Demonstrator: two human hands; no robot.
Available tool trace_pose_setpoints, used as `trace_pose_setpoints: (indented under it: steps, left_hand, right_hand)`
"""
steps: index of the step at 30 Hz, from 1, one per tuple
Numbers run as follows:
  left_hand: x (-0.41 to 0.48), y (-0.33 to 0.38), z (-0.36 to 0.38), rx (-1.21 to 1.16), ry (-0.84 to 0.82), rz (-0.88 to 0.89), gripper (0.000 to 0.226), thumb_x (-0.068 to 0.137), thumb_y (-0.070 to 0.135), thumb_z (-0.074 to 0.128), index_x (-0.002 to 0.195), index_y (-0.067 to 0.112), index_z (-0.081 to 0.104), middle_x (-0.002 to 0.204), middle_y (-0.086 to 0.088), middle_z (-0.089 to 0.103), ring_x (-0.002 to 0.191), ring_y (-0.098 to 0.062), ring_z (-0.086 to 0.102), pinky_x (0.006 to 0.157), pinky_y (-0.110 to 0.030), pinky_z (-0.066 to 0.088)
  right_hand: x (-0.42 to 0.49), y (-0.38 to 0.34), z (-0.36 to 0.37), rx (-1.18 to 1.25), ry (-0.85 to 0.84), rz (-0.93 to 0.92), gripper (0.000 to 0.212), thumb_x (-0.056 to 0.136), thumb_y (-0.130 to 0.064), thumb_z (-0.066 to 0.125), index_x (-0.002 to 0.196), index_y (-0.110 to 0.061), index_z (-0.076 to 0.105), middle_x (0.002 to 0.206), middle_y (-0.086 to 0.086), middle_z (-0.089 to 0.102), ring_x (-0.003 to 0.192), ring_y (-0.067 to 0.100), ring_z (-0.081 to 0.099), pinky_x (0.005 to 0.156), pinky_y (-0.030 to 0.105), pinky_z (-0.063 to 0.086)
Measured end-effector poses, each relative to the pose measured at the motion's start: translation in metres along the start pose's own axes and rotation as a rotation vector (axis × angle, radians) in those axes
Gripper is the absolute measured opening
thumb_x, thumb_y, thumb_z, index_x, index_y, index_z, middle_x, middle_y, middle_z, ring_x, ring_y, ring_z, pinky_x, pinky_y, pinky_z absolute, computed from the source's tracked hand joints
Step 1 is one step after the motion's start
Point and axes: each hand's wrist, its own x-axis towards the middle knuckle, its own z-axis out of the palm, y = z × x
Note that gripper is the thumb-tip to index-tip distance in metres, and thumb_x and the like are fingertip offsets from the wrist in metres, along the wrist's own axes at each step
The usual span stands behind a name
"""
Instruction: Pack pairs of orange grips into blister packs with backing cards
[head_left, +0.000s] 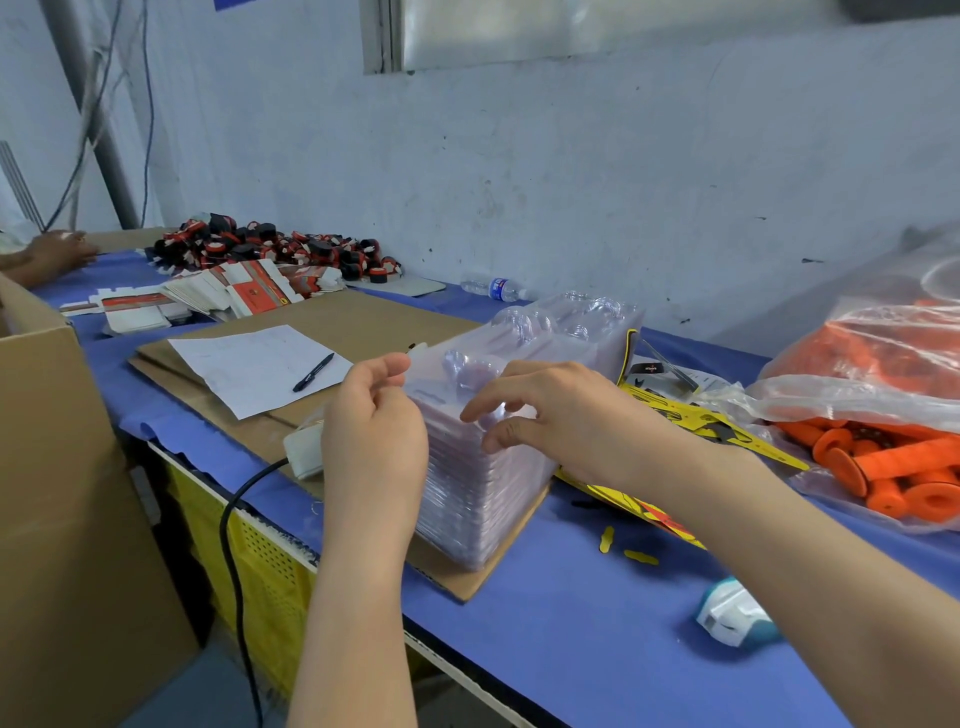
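Landmark: stack of blister packs (561, 332), clear plastic, standing on a cardboard sheet (467, 577) on the blue surface (571, 623).
Left hand: left hand (374, 431) at the stack's near left corner. The fingers are curled and the thumb is closed against the forefinger, pinching the rim of the top blister pack (441, 384).
Right hand: right hand (561, 415) over the stack's near top. The fingers are bent and loosely spread, with nothing held. The tips are at the top pack, but the clear plastic hides whether they touch it.
Orange grips: orange grips (893, 467) lie in a loose heap well right of the stack, spilling from the mouth of a plastic bag (883, 353). None are in either hand or in a pack.
Backing cards: yellow backing cards (691, 415) lie flat just right of the stack, some tucked under its right edge.
Punch-outs: small yellow scraps (606, 539) on the surface near the stack's front right.
Left of stack: a paper sheet (260, 364) with a black pen (313, 372) on it. Nearer the left hand, a white block (304, 452) with a black cable (234, 545) running off the surface edge.
Behind stack: a water bottle (496, 288) on its side.
Far left of stack: a pile of red-and-black parts (270, 249) with flat printed cartons (228, 296) in front of it, another person's hand (57, 252) and a large cardboard box (52, 467).
Front right of stack: a white-and-teal object (732, 613), too blurred to identify.
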Motion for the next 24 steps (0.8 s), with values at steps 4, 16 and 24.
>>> trace_pose_setpoints:
  steps: [4,16,24]
  left_hand:
    - [0.001,0.000,0.000,-0.001,-0.004,-0.001,0.037,0.098,0.006,0.035,0.108,0.032,0.059,0.103,0.020,0.057,0.089,0.006,0.050,0.065,-0.015,0.033]
    - [0.000,0.000,-0.001,-0.012,-0.007,-0.006,0.038,0.097,0.005,0.035,0.108,0.032,0.059,0.105,0.017,0.057,0.091,0.005,0.051,0.065,-0.015,0.033]
    - [0.000,-0.001,-0.001,-0.019,-0.016,0.025,0.033,0.099,0.009,0.037,0.104,0.035,0.057,0.104,0.020,0.057,0.092,0.008,0.051,0.067,-0.013,0.033]
  right_hand:
    - [0.004,0.003,0.001,0.049,-0.002,0.017,0.021,0.085,-0.035,0.073,0.104,-0.042,0.069,0.099,-0.017,0.058,0.098,0.005,0.053,0.089,0.031,0.045]
    - [-0.008,-0.008,-0.006,-0.376,0.051,-0.193,0.022,0.102,-0.038,0.045,0.119,-0.038,0.058,0.119,-0.014,0.057,0.100,0.015,0.058,0.080,0.035,0.047]
    - [-0.011,-0.019,0.007,-0.805,0.149,-0.245,0.016,0.103,-0.021,0.032,0.111,-0.022,0.045,0.122,-0.002,0.048,0.096,0.022,0.060,0.057,0.034,0.030]
